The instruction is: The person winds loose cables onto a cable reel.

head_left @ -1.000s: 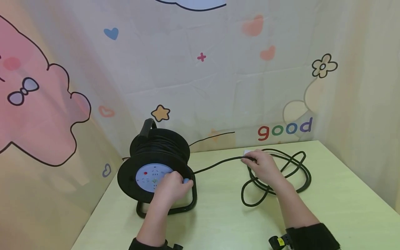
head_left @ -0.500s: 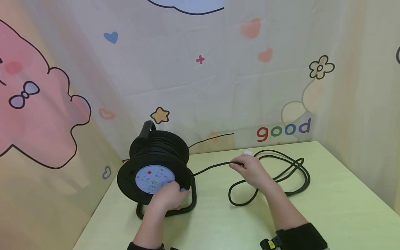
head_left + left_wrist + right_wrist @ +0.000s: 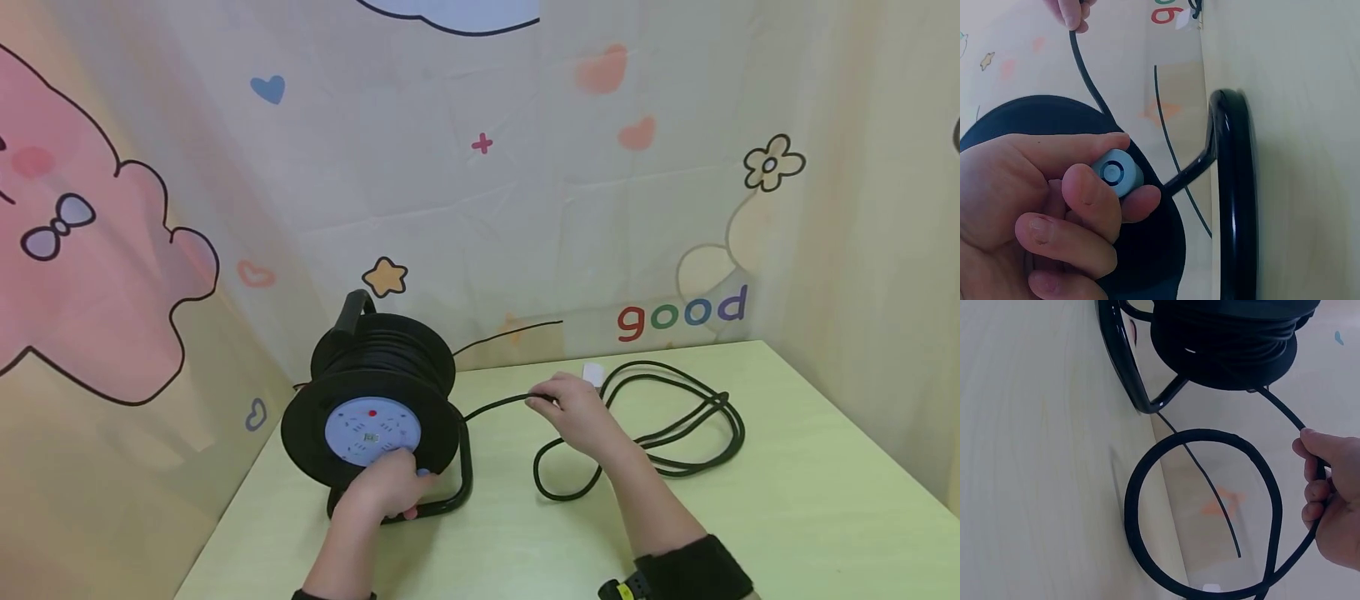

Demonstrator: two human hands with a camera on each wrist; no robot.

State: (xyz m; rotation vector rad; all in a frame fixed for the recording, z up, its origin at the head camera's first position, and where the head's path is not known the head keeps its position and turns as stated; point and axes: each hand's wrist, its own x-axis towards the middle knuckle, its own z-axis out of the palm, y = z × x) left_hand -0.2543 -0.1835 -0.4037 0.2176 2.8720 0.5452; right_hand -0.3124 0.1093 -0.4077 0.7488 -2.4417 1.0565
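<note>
A black cable reel [image 3: 390, 346] stands on its tube frame at the table's left, with a light blue socket panel [image 3: 360, 429] on its front disc. My left hand [image 3: 390, 483] grips a small blue knob [image 3: 1113, 172] on that disc between thumb and fingers. My right hand [image 3: 573, 408] pinches the black cable [image 3: 495, 406] a short way right of the reel. From the reel the cable runs to this hand, and beyond it lies in loose loops [image 3: 731, 433] on the table. In the right wrist view, one cable loop [image 3: 1132, 512] hangs large below the reel.
The pale green table [image 3: 825, 467] backs onto a printed curtain [image 3: 420, 167]. A small white piece [image 3: 593, 374] lies beside the loops, partly behind my right hand. The reel's black tube frame [image 3: 1235, 187] reaches the tabletop.
My right hand has moved left toward the reel with the cable, dragging the near loop along. The left hand has swung down with the knob, and the socket panel has turned.
</note>
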